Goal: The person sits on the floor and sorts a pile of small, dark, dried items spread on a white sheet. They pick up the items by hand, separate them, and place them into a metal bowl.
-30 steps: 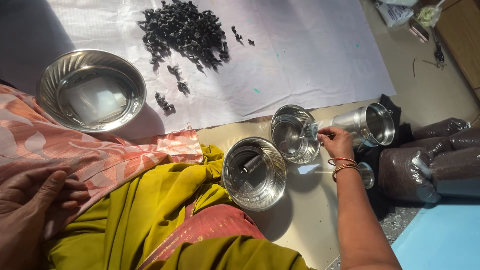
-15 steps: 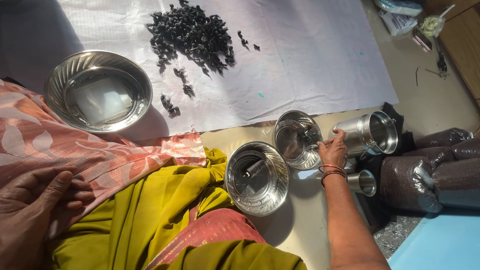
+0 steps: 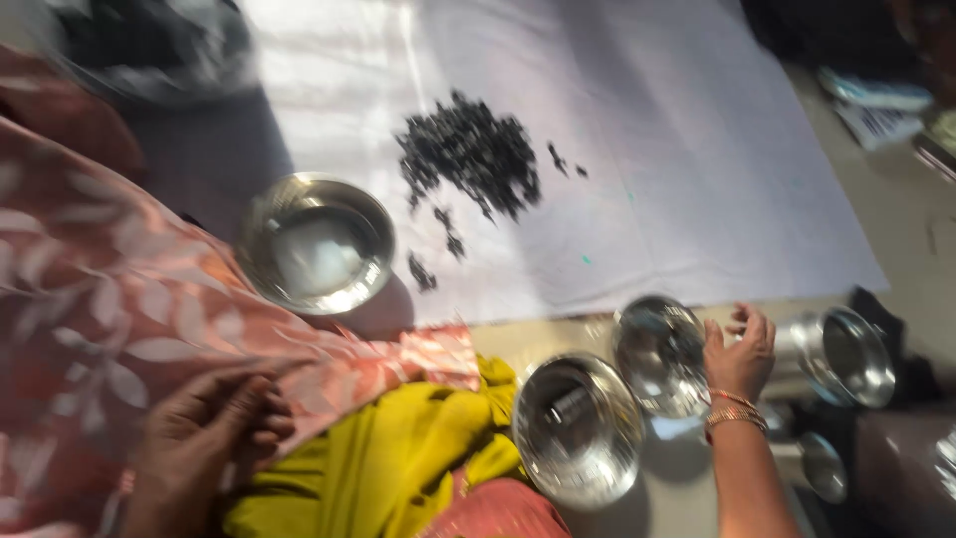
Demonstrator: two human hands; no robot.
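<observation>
Right hand (image 3: 739, 351) reaches out, fingers curled around the rim of a steel cup (image 3: 659, 354); left hand (image 3: 214, 438) rests loosely curled on the lap, holding nothing.

Perhaps five steel vessels (image 3: 659, 354), two hands (image 3: 739, 357).

head cam | looks steeply down | near | blurred | single view

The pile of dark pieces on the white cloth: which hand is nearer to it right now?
Right. The right hand sits below and right of the dark pile, at a small steel pot. The left hand rests on the patterned cloth, farther down-left.
</observation>
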